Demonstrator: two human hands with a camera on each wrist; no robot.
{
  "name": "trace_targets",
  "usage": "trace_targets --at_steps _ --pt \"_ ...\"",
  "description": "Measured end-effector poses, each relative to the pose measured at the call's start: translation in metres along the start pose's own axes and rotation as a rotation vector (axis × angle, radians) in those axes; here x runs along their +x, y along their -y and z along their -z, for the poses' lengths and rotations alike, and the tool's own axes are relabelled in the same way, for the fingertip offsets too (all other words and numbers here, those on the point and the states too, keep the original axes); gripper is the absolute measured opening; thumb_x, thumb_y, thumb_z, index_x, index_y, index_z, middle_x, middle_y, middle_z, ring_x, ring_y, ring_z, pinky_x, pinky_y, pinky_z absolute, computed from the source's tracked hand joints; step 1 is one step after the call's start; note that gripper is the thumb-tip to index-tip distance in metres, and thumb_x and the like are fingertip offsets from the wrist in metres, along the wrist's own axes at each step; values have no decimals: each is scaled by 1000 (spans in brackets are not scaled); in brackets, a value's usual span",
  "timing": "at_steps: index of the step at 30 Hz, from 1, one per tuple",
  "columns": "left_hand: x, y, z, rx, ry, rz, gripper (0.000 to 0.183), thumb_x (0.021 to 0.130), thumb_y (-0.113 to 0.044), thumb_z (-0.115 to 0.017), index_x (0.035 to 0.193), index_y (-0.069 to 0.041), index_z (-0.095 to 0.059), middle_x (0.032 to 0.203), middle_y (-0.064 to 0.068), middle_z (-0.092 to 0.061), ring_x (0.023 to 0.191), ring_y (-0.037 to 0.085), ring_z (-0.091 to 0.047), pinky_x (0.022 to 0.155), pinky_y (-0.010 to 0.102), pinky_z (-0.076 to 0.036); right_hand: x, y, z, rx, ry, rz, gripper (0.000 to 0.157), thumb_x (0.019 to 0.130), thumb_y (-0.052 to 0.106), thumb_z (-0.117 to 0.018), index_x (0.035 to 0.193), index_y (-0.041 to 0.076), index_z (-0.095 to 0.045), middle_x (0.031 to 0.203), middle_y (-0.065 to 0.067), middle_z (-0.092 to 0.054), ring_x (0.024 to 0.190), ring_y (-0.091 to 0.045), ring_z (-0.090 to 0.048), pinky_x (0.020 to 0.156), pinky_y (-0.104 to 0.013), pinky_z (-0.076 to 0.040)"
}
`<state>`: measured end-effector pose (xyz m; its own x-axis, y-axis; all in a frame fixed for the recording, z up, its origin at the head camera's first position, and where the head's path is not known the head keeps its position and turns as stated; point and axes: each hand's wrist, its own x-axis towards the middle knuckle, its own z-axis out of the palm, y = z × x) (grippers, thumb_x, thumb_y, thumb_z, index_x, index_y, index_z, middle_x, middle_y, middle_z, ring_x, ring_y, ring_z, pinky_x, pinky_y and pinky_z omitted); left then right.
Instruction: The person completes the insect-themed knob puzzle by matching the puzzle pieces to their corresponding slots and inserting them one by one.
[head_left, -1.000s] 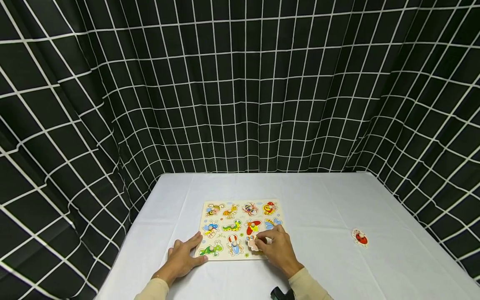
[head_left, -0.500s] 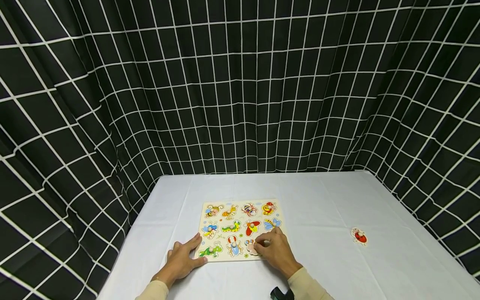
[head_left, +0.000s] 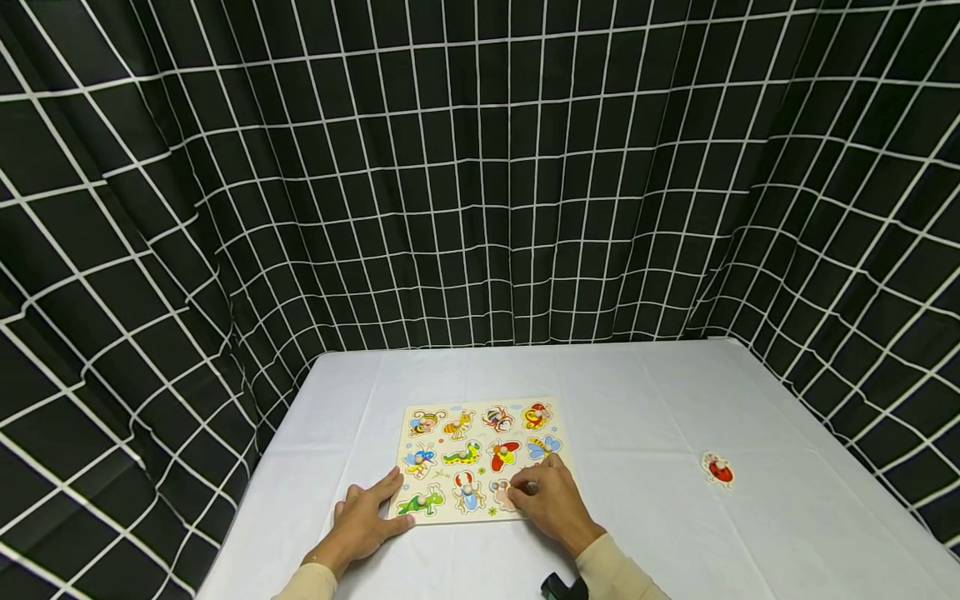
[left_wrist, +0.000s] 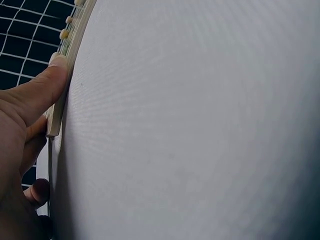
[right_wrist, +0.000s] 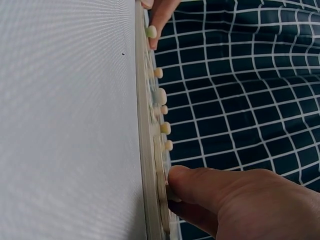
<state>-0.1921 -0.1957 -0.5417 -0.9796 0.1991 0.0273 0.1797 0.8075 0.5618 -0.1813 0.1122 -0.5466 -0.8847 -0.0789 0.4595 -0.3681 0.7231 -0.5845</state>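
A wooden knob puzzle board (head_left: 442,515) with colourful insect pieces lies on the white table. My left hand (head_left: 362,518) rests at its lower left corner, thumb along the front edge and index finger at the left side. In the left wrist view, the thumb (left_wrist: 47,85) presses on the board's edge. My right hand (head_left: 553,502) pinches the knob of a pinkish insect puzzle piece (head_left: 501,493) over the lower right part of the board. The right wrist view shows this piece (right_wrist: 161,192) standing slightly proud of the board; the fingers hide its knob.
A red ladybug puzzle piece (head_left: 718,470) lies alone on the white tablecloth (head_left: 637,400), to the right of the board. A dark object (head_left: 562,587) sits by the right sleeve at the bottom edge. Black curtains with a white grid (head_left: 480,208) surround the table.
The pinkish piece has turned and shifted slightly and now lies flatter on the board, still in my right hand's pinch. My left hand has stayed at the corner. The head view has shifted a little.
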Motion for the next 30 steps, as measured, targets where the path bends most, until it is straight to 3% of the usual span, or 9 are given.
trace_targets --at_steps 12,17,20,23,30 --pt "-2 -2 0 -8 15 18 79 72 -46 -80 139 -13 -54 149 -3 -41 86 15 -35 76 41 -28 -1 -3 0 16 49 -12 12 73 15 -85 73 23 -76 70 21 -57 71 -10 -37 60 -25 -34" --pt "-2 -1 -2 -11 20 24 79 72 -46 -80 139 -13 -53 149 -3 -41 86 15 -35 77 41 -28 0 -4 4 19 63 -62 8 75 18 -83 77 22 -77 73 19 -59 71 -10 -38 61 -26 -35" --pt "-1 -1 -4 -16 28 24 80 72 -47 -80 140 -14 -53 149 -3 -41 86 15 -35 77 41 -28 4 -4 15 55 -21 -101 8 75 15 -82 81 18 -78 77 15 -63 70 -13 -43 63 -30 -36" --pt "0 -2 -4 -13 33 25 80 72 -48 -80 140 -14 -53 149 -4 -41 86 15 -35 77 41 -28 11 -7 36 113 -165 -121 10 75 10 -82 84 13 -78 79 10 -69 70 -20 -50 65 -32 -38" --pt "0 -2 1 -2 19 26 80 72 -46 -80 140 -15 -53 149 -5 -41 87 16 -36 79 41 -29 34 -11 119 186 -444 -103 13 77 7 -81 90 8 -78 84 -1 -72 72 -21 -48 64 -28 -33"
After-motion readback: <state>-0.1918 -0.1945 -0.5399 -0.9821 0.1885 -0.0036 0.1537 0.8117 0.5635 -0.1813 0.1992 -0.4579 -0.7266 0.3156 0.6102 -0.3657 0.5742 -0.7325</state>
